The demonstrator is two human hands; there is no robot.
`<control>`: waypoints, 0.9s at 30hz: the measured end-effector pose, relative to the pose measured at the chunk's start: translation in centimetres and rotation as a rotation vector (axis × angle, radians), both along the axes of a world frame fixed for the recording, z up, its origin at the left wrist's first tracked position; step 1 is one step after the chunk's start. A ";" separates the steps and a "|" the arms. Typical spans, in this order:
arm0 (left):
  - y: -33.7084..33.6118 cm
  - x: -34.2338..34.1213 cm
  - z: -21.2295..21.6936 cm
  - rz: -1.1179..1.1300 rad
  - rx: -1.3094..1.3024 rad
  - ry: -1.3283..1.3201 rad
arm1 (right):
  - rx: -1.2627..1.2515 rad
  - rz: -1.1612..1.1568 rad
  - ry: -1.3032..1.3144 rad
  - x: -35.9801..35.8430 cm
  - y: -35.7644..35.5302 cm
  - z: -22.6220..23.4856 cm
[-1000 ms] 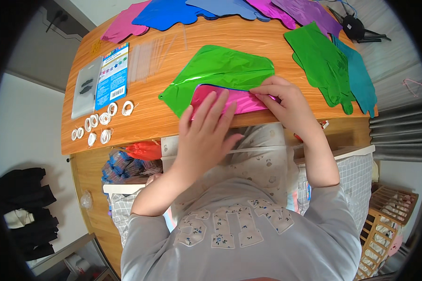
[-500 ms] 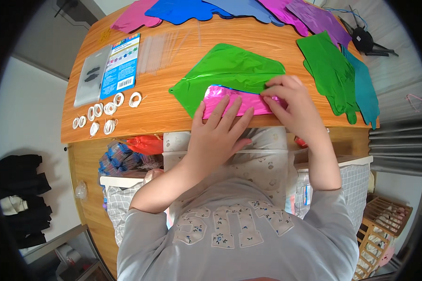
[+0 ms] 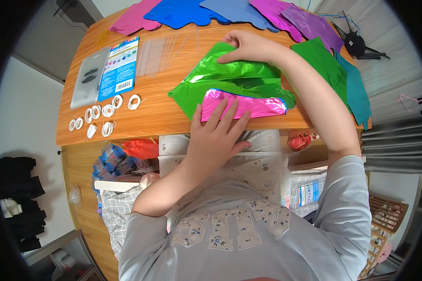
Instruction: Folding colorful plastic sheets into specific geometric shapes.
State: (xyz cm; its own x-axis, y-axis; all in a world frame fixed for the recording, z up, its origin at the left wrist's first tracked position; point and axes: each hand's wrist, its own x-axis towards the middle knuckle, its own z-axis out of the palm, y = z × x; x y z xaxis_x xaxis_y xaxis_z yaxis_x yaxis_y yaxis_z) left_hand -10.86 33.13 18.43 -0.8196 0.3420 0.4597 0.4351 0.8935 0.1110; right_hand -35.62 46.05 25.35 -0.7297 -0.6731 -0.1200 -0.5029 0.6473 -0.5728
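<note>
A wood-grained counter (image 3: pixel 154 103) is seen from above, with flat foil shapes spread along its far edge: pink foil (image 3: pixel 131 18), blue foil (image 3: pixel 176 12), grey-blue foil (image 3: pixel 234 12), magenta foil (image 3: pixel 274 16) and purple foil (image 3: pixel 309 25). By the right edge, a green foil stack (image 3: pixel 321 61) is laid beside teal foil (image 3: pixel 358 91).

Near the middle of the front edge, a green foil sheet (image 3: pixel 239 77) is placed, its left corner pierced by a small hole. Its near part is overlaid by a pink foil strip (image 3: pixel 260 107) with a blue upper border; whether the two are joined cannot be told.

The pink strip is covered by the left grip (image 3: pixel 216 131), held flat and wide, with fingers spread. The right grip (image 3: pixel 248 46) is brought to the sheet's far corner, thumb and fingertips parted slightly; whether foil is pinched there cannot be told.

Toward the left edge, a clear plastic sleeve (image 3: pixel 85 77), a blue printed card (image 3: pixel 119 70) and clear thin sticks (image 3: pixel 157 54) are set out. Coils of white cord (image 3: pixel 108 111) are grouped near the front left corner.
</note>
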 end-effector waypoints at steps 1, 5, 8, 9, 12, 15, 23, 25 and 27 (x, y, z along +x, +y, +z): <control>-0.1 0.1 0.0 0.005 0.001 -0.001 | 0.038 0.000 -0.117 0.2 -0.4 0.6; -0.1 0.0 -0.1 0.001 0.017 0.007 | 0.063 -0.018 -0.418 0.9 -0.8 2.5; -0.2 0.0 -0.2 -0.004 0.019 0.001 | 0.044 -0.038 -0.494 0.9 -0.6 3.0; -0.2 0.0 -0.2 -0.001 0.019 0.001 | 0.031 -0.050 -0.476 0.7 -0.3 3.1; -0.1 0.0 -0.2 -0.007 0.027 0.004 | 0.035 -0.083 -0.457 -0.6 0.7 3.0; -0.1 0.0 -0.2 -0.006 0.033 0.006 | 0.067 -0.134 -0.454 -1.9 1.9 2.6; -0.1 0.0 -0.1 -0.008 0.035 0.021 | -0.116 -0.059 -0.257 -0.2 3.1 1.9; -0.2 0.1 -0.2 -0.006 0.035 0.031 | -0.154 -0.117 -0.149 1.6 3.2 2.7; -0.1 0.2 -0.5 -0.014 0.057 0.049 | -0.174 -0.150 -0.095 4.3 3.6 3.2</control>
